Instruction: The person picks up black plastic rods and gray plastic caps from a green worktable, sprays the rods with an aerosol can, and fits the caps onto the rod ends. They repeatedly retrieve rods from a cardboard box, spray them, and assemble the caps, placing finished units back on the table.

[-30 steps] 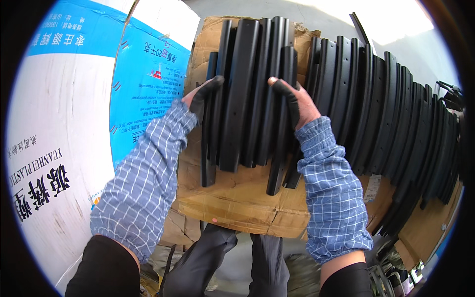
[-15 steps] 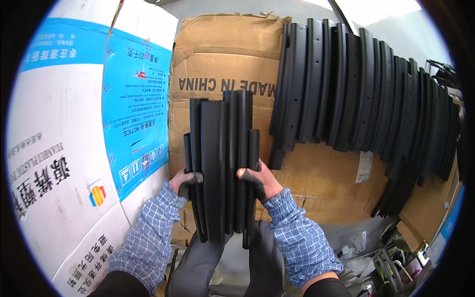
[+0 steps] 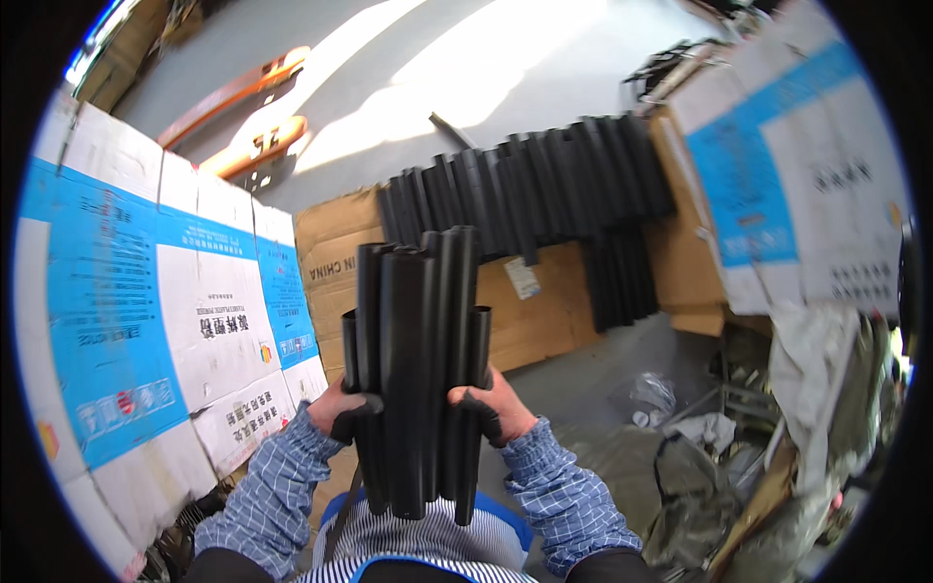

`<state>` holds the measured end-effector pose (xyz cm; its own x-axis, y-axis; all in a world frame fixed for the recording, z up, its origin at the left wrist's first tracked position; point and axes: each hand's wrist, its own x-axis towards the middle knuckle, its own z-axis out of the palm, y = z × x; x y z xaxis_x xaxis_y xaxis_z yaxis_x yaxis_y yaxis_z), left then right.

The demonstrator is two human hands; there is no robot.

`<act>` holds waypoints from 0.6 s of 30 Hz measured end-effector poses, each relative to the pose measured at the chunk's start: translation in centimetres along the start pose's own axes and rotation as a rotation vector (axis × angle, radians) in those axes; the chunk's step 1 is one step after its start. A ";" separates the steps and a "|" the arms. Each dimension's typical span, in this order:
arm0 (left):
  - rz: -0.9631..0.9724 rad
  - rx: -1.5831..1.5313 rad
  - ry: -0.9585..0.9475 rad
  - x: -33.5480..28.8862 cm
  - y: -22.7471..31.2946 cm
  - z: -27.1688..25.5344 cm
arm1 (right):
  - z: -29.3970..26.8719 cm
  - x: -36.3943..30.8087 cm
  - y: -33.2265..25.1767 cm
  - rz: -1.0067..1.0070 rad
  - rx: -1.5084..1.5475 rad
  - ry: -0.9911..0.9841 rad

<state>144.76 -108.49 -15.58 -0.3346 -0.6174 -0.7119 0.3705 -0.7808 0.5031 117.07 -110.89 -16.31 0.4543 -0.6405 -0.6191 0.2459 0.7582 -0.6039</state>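
Observation:
Between my two hands stands a bundle of long black strips (image 3: 406, 379), slightly curved and uneven in height. My left hand (image 3: 342, 408), in a dark fingerless glove, presses on the bundle's left side with the thumb across the front. On the opposite side my right hand (image 3: 494, 406), gloved the same way, clamps it with the thumb forward. The bundle is held up close in front of my body. Beyond it, a long row of similar black strips (image 3: 554, 185) lies side by side on a flat brown cardboard sheet (image 3: 486, 330).
White and blue cartons (image 3: 219, 321) line the left side. Another white and blue carton (image 3: 816, 165) stands at the right. Orange pallet-truck forks (image 3: 258, 146) lie on the floor at far left. Clear plastic and dark green sheeting (image 3: 695, 496) clutter the lower right.
My view has swung to the right and back, showing more floor, cartons and orange forks. The bundle stays gripped in both hands, now raised away from the cardboard and nearer my body.

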 end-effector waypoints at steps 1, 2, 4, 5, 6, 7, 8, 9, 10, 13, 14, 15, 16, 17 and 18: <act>-0.030 0.006 -0.120 -1.2 0.7 3.3 | 0.0 -4.2 -1.0 -0.125 0.088 -0.006; -0.069 0.094 -0.139 -2.4 1.0 6.6 | -0.2 -8.5 -1.7 -0.170 0.126 0.012; -0.130 0.252 -0.187 -4.8 0.6 12.8 | 0.0 -16.5 -1.4 -0.301 0.206 0.135; -0.081 0.251 -0.364 -5.9 -0.1 16.0 | -0.2 -20.5 -1.0 -0.303 0.218 0.243; -0.074 0.239 -0.498 -7.3 -1.6 19.1 | -0.3 -24.7 -0.1 -0.267 0.238 0.372; -0.150 0.278 -0.521 -8.8 -3.3 21.7 | -0.5 -28.5 1.1 -0.226 0.276 0.438; -0.203 0.271 -0.588 -10.1 -5.1 24.4 | -0.4 -33.0 2.6 -0.344 0.285 0.406; -0.228 0.350 -0.549 -11.4 -7.5 26.7 | -0.2 -36.8 4.5 -0.483 0.337 0.382; -0.244 0.393 -0.557 -12.7 -10.4 29.0 | 0.2 -40.5 6.6 -0.580 0.397 0.407; -0.734 0.034 -0.878 -16.1 -17.5 33.3 | 1.5 -51.3 13.5 -0.616 0.642 0.512; -1.109 -0.210 -1.019 -17.2 -20.4 35.1 | 2.1 -54.5 16.1 -0.533 0.861 0.564; -1.074 0.013 -0.948 -18.6 -23.1 36.6 | 2.5 -57.3 18.8 -0.622 0.809 0.604; -1.117 0.156 -0.906 -20.1 -26.0 38.6 | 3.7 -61.2 22.5 -0.760 0.878 0.701; -0.951 0.435 -1.011 -22.1 -29.5 40.5 | 3.4 -64.0 25.2 -0.659 0.907 0.752; -1.155 0.509 -0.794 -23.7 -33.3 43.4 | 3.9 -67.1 28.5 -0.755 0.825 0.816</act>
<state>102.76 -71.97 5.79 -0.6597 0.5906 -0.4647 -0.7000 -0.7080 0.0939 96.94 -45.83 9.97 -0.5687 -0.5960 -0.5669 0.7658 -0.1322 -0.6293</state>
